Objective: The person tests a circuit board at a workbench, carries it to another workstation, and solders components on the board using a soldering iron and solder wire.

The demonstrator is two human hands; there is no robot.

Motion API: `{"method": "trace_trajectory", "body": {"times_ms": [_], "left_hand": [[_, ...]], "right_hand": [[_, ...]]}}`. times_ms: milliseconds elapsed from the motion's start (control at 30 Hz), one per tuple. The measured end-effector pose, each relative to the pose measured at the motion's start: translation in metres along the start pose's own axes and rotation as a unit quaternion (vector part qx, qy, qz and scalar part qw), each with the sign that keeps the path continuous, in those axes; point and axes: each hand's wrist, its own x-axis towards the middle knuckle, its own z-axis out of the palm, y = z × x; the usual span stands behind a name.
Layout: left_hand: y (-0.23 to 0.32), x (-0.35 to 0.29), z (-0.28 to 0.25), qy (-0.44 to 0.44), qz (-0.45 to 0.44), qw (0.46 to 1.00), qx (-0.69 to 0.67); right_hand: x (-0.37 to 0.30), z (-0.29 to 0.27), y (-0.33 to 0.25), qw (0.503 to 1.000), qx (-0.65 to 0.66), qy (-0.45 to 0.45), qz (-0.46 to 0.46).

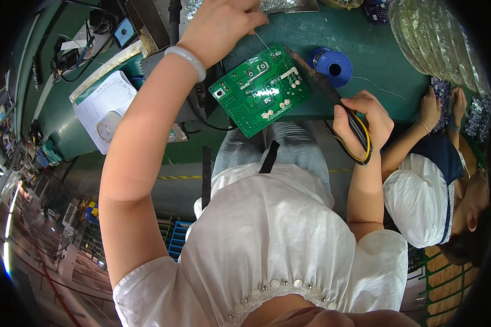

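A green circuit board lies tilted on the bench's near edge, its solder joints and several white blobs facing up. My right hand is closed round a black soldering iron with a yellow-striped cord. The iron's tip is at the board's far right corner. Above the board, my left hand pinches a thin solder wire, whose end reaches down to that same corner, close to the iron tip. Beside the iron, a blue spool sits on the green bench, with a loose strand of wire trailing right.
To the left are a written paper sheet with a round clear object on it, and a blue sponge. A clear ribbed plastic bundle stands at the far right. A co-worker's hands hold a purple board nearby.
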Motion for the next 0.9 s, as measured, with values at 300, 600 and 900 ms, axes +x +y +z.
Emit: {"method": "trace_trajectory", "body": {"times_ms": [300,600,900], "left_hand": [[0.052,-0.097,-0.043,0.2,-0.246,0.926,-0.206],[0.146,-0.14,-0.022,0.134,-0.242,0.928,-0.249],[0.143,-0.093,0.014,0.028,-0.281,0.955,-0.087]], "right_hand": [[-0.03,-0.04,0.003,0.994,-0.04,0.088,-0.044],[0.0,-0.051,0.01,0.985,-0.137,0.041,-0.102],[0.004,-0.033,-0.008,0.984,-0.12,0.05,-0.12]]}}
